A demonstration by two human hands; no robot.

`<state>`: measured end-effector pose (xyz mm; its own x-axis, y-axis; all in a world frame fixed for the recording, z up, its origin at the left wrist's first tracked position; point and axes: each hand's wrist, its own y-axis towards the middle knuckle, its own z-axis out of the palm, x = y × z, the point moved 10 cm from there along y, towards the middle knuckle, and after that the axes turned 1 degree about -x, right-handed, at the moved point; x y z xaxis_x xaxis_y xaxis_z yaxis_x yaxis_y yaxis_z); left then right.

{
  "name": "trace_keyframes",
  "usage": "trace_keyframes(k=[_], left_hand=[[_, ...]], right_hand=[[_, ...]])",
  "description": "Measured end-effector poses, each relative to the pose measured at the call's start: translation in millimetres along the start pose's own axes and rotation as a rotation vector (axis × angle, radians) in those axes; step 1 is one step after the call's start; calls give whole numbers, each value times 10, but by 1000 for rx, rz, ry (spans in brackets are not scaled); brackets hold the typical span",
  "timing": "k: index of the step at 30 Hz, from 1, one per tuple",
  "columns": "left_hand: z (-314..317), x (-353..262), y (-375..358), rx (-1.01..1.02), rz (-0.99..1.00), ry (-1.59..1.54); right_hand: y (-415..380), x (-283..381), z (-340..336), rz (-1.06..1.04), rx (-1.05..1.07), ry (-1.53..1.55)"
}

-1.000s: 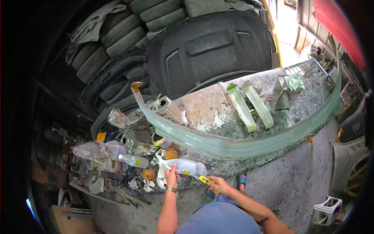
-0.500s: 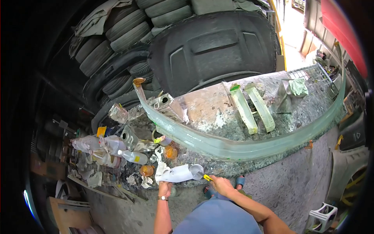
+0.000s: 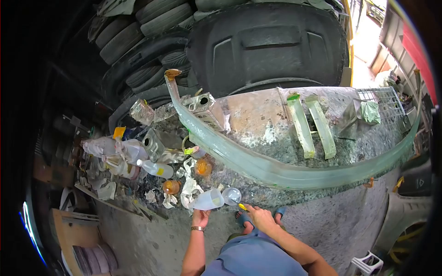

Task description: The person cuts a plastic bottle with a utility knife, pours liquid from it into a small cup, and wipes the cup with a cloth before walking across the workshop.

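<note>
Left hand [image 3: 201,216]: held the translucent bottle [image 3: 206,200] from below; thumb and fingers closed around it, some of them hidden behind the plastic.
Bottle: up in the left hand, at the near edge of the bench [image 3: 252,115], wide open end facing right.
Bottle base [image 3: 231,196]: round and clear, just beside that open end; couldn't tell if any plastic still joined the two.
Right hand [image 3: 260,218]: fingers wrapped round the yellow utility knife [image 3: 242,207], tip up at the base; blade contact too small to confirm.
Near-edge clutter: crumpled white paper [image 3: 190,187] beyond the bottle, two orange jars [image 3: 202,167] either side of it, white-capped bottle [image 3: 156,169] tilted farther left.
Molding: long curved greenish strip [image 3: 276,176] ran along the bench's near side, two short channel pieces [image 3: 301,131] beyond it.
Backdrop: black car hood [image 3: 271,50] behind the bench, tires [image 3: 165,18] stacked left of it.
</note>
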<state>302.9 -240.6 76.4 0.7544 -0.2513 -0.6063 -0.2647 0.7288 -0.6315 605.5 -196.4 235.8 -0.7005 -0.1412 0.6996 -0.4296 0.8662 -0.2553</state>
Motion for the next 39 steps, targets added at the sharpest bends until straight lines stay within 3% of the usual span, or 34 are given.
trace_keyframes(k=[3, 5, 9, 17, 29, 33, 35, 39], left_hand=[[111, -47, 7, -40, 22, 13], [137, -42, 39, -10, 16, 1], [176, -34, 83, 61, -3, 8], [267, -222, 75, -27, 66, 159], [577, -638, 52, 30, 226, 277], [632, -811, 101, 48, 284, 433], [647, -838, 125, 54, 270, 524], [738, -832, 94, 38, 290, 538]], right_hand=[[40, 95, -72, -55, 48, -42], [41, 242, -247, -262, -101, -151], [221, 140, -296, -192, -76, -109], [345, 578, -386, -452, -43, -462], [502, 695, -423, -477, 1, -646], [515, 648, -409, -467, -16, -583], [515, 499, -372, -368, -17, -235], [467, 400, -247, -181, 68, -34]])
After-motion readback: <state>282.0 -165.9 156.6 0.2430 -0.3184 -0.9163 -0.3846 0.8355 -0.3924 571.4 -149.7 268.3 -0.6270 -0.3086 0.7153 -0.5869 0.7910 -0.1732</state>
